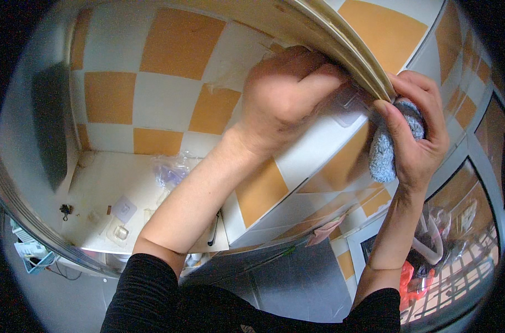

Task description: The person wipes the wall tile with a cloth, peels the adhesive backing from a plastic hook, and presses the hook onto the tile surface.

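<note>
Head view: right hand (416, 130) clamps a half-hidden blue cloth (383, 152); left hand (285, 94) blurred, grip unclear

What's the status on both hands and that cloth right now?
Left hand pressed flat on the tiled wall beside the cream trim strip. Right hand shut on blue-grey cloth, at the strip's edge. Clear plastic hook sits between the hands.

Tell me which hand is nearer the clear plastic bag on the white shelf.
Left. The left hand is up on the tiled wall, above and right of the bag; the right hand, holding a blue cloth, is farther right.
</note>
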The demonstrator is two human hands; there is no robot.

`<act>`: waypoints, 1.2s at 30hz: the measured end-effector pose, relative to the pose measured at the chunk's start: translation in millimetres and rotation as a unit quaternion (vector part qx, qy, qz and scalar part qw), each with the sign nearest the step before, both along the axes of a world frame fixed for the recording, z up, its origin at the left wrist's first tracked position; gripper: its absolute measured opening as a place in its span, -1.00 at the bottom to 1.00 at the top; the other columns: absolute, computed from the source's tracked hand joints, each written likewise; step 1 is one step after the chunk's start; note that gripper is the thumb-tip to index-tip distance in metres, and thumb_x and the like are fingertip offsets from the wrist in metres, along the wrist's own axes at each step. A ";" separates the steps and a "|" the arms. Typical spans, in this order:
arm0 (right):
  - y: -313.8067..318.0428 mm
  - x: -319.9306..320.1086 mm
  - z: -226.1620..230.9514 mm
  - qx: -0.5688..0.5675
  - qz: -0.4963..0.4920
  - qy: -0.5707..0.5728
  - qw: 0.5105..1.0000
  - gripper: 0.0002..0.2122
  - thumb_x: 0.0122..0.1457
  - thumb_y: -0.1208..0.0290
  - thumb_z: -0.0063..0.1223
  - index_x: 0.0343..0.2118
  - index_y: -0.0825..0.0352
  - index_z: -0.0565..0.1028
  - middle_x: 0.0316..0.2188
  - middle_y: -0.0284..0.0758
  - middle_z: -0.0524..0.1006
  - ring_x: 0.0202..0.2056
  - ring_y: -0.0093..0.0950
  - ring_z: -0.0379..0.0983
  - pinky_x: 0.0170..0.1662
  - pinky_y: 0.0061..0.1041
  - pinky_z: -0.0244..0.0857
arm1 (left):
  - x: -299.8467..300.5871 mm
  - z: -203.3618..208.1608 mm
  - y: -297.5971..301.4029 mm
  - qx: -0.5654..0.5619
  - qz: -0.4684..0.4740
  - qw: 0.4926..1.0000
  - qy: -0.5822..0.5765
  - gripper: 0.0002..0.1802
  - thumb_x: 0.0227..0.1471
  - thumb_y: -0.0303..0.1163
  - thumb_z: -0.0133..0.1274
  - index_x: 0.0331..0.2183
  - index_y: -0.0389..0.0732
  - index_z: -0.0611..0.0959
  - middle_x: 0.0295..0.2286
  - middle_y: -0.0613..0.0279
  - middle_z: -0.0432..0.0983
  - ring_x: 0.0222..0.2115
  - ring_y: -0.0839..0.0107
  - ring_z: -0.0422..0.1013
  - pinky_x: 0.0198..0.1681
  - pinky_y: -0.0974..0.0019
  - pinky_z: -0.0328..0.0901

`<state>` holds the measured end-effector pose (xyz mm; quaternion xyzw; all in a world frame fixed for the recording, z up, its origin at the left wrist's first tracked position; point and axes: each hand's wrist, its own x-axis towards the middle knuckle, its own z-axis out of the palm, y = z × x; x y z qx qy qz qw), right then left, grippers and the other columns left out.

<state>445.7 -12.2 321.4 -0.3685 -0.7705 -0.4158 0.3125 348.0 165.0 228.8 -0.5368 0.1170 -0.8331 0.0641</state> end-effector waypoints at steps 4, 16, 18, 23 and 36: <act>-0.1 0.9 -1.1 -0.008 0.001 0.005 1.000 -0.69 -0.08 0.65 0.35 -0.19 0.37 0.64 -0.24 -0.23 0.56 -0.18 -0.44 0.48 -0.10 -0.55 0.34 | 0.4 -0.8 -4.0 -0.002 0.016 1.000 -0.012 -0.74 -0.23 -0.53 0.38 -0.36 -0.20 0.72 -0.42 0.11 0.61 -0.43 0.13 0.54 -0.37 0.19 0.43; 0.2 -2.6 -1.6 0.001 0.001 0.004 1.000 -0.70 -0.09 0.65 0.34 -0.21 0.37 0.64 -0.25 -0.22 0.57 -0.19 -0.43 0.49 -0.11 -0.54 0.34 | 5.6 -8.4 -38.7 -0.189 -0.180 0.965 0.018 -0.85 -0.03 -0.60 0.24 -0.32 -0.34 0.69 -0.43 0.10 0.66 -0.44 0.38 0.60 -0.33 0.35 0.48; 1.6 -0.8 -2.4 0.001 -0.001 0.002 1.000 -0.70 -0.09 0.64 0.34 -0.22 0.37 0.64 -0.25 -0.22 0.57 -0.19 -0.43 0.49 -0.12 -0.54 0.34 | 1.0 -10.7 -47.4 -0.197 -0.186 0.962 0.036 -0.84 -0.01 -0.58 0.24 -0.31 -0.37 0.67 -0.40 0.08 0.66 -0.40 0.35 0.61 -0.29 0.31 0.49; 0.6 0.4 -1.7 0.001 -0.006 -0.001 1.000 -0.71 -0.09 0.63 0.33 -0.23 0.37 0.63 -0.25 -0.22 0.56 -0.20 -0.42 0.49 -0.13 -0.53 0.34 | 1.2 -13.5 -52.4 -0.205 -0.247 0.944 0.075 -0.74 -0.01 -0.56 0.26 -0.23 -0.41 0.62 -0.31 0.00 0.65 -0.30 0.28 0.61 -0.16 0.26 0.49; 0.2 1.2 -0.7 0.004 0.000 -0.017 1.000 -0.72 -0.06 0.64 0.31 -0.21 0.39 0.62 -0.23 -0.20 0.55 -0.16 -0.39 0.48 -0.07 -0.51 0.33 | 9.5 -15.7 -52.2 -0.209 -0.304 0.928 0.052 -0.70 -0.06 -0.57 0.29 -0.22 -0.39 0.61 -0.30 0.00 0.63 -0.28 0.22 0.60 -0.15 0.26 0.46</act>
